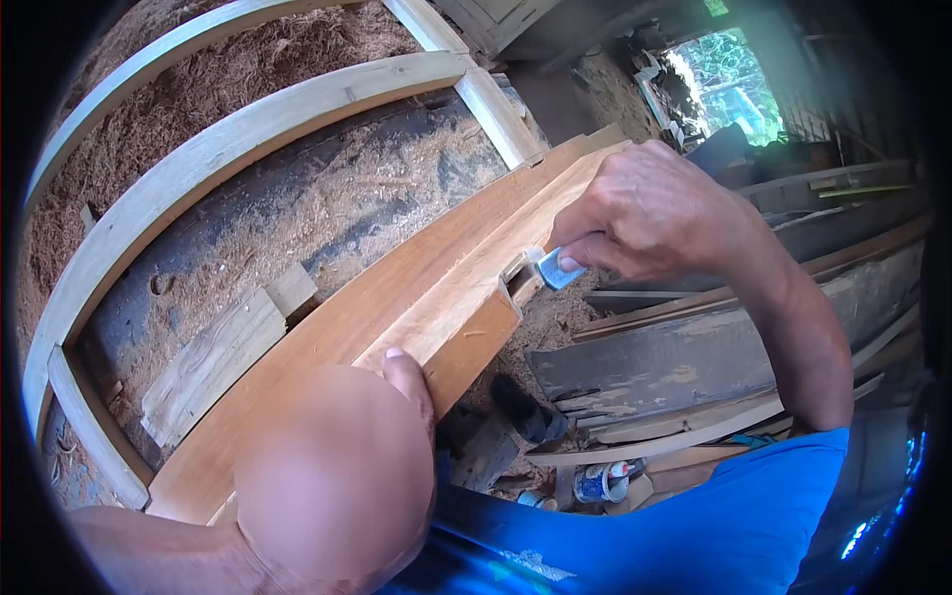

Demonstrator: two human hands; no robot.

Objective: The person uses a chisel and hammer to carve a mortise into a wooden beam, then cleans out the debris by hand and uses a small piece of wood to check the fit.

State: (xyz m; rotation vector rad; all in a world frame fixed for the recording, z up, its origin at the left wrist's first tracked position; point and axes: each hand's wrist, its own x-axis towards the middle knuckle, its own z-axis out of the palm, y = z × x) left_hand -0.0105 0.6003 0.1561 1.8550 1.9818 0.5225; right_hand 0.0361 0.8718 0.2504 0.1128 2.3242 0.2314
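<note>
Timber (446, 309) of a warm honey colour ran slantwise through the head view, lying along a broad, darker orange plank (332, 337). Its upper face was pale and yellowish, with fine streaks of grain, while the side toward the wearer was smoother and deeper orange. A notch (520, 282) was cut into that side, dark inside, with pale, raw-looking edges.

At the timber's notch, the right hand (645, 213) was closed, pinching a small blue object (562, 269) between thumb and fingers. The end of the blue object sat at the rim of the notch; whether it touched the wood could not be told. On the near part of the timber, the left hand (332, 476) was mostly lost in a round blur. Its thumb (405, 377) rested on the timber's edge, but how the other fingers stood could not be told.

Left of the timber, beyond the plank, lay a short pale offcut (218, 367) amid scattered shavings (372, 183), with a curved wooden frame (248, 104) farther off. Right of the timber were stacked grey and brown boards (654, 362), and below these, near the wearer's blue shirt (654, 531), stood a blue-and-white tub (595, 484).
</note>
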